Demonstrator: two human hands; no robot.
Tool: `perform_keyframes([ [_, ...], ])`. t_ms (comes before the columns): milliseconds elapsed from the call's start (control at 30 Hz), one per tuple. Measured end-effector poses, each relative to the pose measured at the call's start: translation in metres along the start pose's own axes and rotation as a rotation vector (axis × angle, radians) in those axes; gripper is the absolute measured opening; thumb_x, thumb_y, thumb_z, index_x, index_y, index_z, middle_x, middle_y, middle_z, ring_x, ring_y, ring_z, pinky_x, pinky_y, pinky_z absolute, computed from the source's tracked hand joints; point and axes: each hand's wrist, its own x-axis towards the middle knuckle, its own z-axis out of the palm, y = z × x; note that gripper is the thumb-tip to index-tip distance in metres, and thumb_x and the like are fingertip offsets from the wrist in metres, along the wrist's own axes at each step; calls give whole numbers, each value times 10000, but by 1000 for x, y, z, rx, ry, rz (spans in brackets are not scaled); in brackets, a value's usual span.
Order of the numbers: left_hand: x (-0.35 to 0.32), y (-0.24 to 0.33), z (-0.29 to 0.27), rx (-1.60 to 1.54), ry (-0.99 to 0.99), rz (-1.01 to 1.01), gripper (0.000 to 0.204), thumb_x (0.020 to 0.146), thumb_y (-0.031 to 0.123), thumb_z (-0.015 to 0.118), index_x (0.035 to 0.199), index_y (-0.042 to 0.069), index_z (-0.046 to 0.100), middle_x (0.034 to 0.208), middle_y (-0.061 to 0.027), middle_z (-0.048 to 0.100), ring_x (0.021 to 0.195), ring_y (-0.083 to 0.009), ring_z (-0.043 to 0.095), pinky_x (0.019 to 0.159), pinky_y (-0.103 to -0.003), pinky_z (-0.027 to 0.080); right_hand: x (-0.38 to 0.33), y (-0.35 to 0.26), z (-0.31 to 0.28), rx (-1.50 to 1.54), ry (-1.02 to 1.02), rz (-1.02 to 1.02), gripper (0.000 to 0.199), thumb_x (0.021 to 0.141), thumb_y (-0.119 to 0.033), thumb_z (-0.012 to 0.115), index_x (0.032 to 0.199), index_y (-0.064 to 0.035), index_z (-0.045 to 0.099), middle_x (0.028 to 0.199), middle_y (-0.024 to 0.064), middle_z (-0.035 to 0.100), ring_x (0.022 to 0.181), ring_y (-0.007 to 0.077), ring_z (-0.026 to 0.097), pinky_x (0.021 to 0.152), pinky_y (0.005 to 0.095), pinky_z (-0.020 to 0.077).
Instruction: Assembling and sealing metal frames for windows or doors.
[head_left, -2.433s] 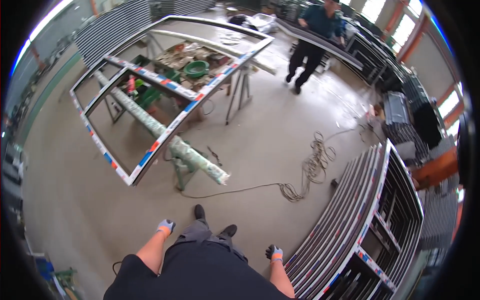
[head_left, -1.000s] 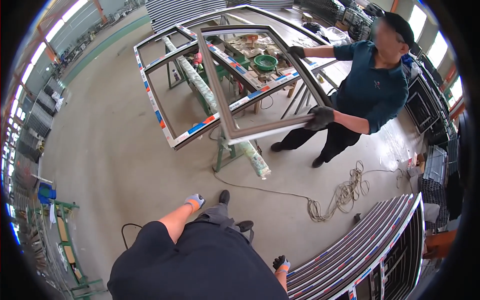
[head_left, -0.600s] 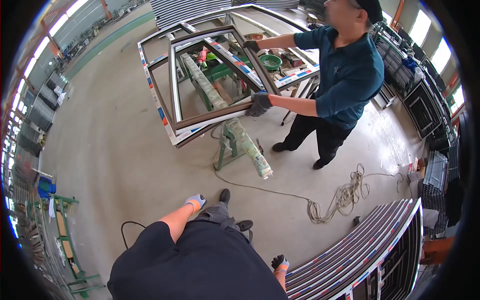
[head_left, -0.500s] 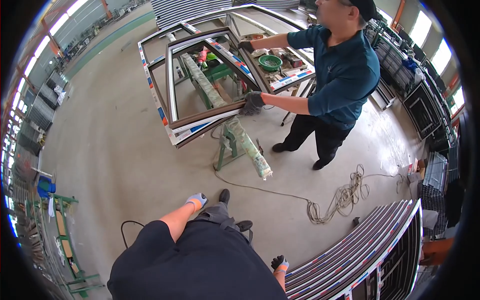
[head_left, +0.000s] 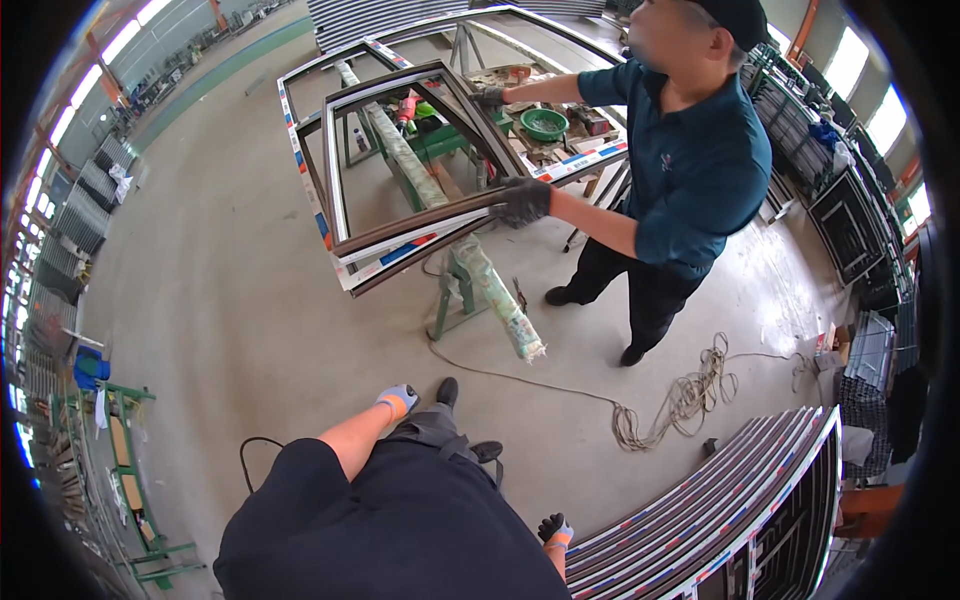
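Note:
My left hand [head_left: 399, 400], in a grey and orange glove with dark fingertips, hangs in front of my thigh. Its fingers are curled in and nothing shows in them. Down at my right side, my right hand [head_left: 556, 531] wears the same kind of glove, also with fingers folded. It is close to a row of brown window frames [head_left: 690, 520] with white, red and blue tape. Ahead, a co-worker [head_left: 690, 170] in a dark teal shirt holds a smaller brown frame [head_left: 385, 240] with both gloved hands, tilted over a larger taped frame [head_left: 322, 215].
A wrapped beam [head_left: 500, 305] on a green trestle [head_left: 447, 300] juts toward me. Rope [head_left: 690, 390] lies coiled on the floor at the right, its line running across. A green bowl [head_left: 544, 124] sits on the cluttered bench. Green racking [head_left: 125, 470] stands at the left.
The co-worker has shifted slightly nearer and to the right, and the smaller frame in their hands has dropped a little and moved left. My hands have hardly moved.

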Motion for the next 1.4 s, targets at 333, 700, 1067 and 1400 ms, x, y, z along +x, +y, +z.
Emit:
perform_keyframes([
  [333,17,11,-29,-61,94,-33,429,884,428,510,1145,101,605,1139,-220,642,1042,-421,605,922,-477,474,-1,-16,34,-63,23,3,201,853,-262,588,897,-66,585,608,112,548,418,246,473,389,349,322],
  [700,119,125,-225,14,1002,539,411,810,223,660,1174,55,570,1185,-178,569,1136,-368,512,1007,-458,388,-22,-82,203,-527,-2,-196,249,855,-295,608,971,-75,631,732,100,645,542,206,580,481,325,434],
  [1067,264,180,-291,98,596,378,387,886,345,550,1146,60,584,1166,-154,595,1119,-332,536,961,-446,409,-34,-143,383,-522,-84,-457,236,873,-209,611,1000,-19,666,715,116,664,530,178,584,482,301,445],
  [1400,280,173,-305,150,827,447,228,871,252,543,847,65,670,852,-164,672,821,-360,630,733,-464,490,-6,-191,398,-1209,148,-662,297,870,-285,529,967,-46,676,938,193,699,913,360,666,801,433,506],
])
